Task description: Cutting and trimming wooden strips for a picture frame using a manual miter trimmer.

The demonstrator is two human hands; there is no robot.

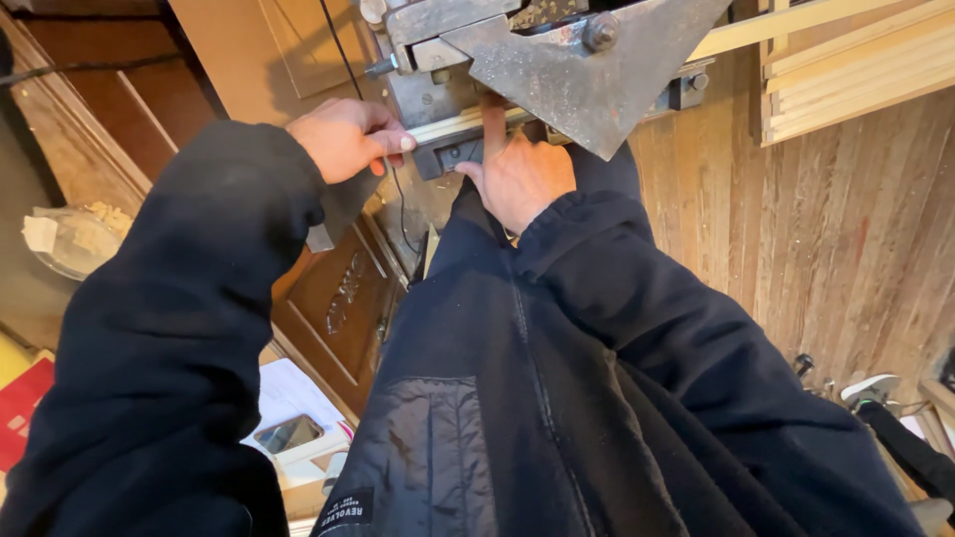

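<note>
A pale wooden strip (pixel 736 35) lies across a grey metal cutting machine (pixel 582 60) with a large triangular steel plate. My left hand (pixel 343 134) grips the strip's left end at the machine's edge, thumb on top. My right hand (pixel 519 174) presses against the machine's front just under the plate, index finger pointing up onto the strip. Both arms are in dark sleeves. The part of the strip under the plate is hidden.
A stack of pale wooden mouldings (pixel 856 70) leans at the upper right on the plank floor (pixel 846 229). A carved brown door panel (pixel 338 298) lies lower left, with papers (pixel 288 398) beside it. A black cable (pixel 343 50) runs down.
</note>
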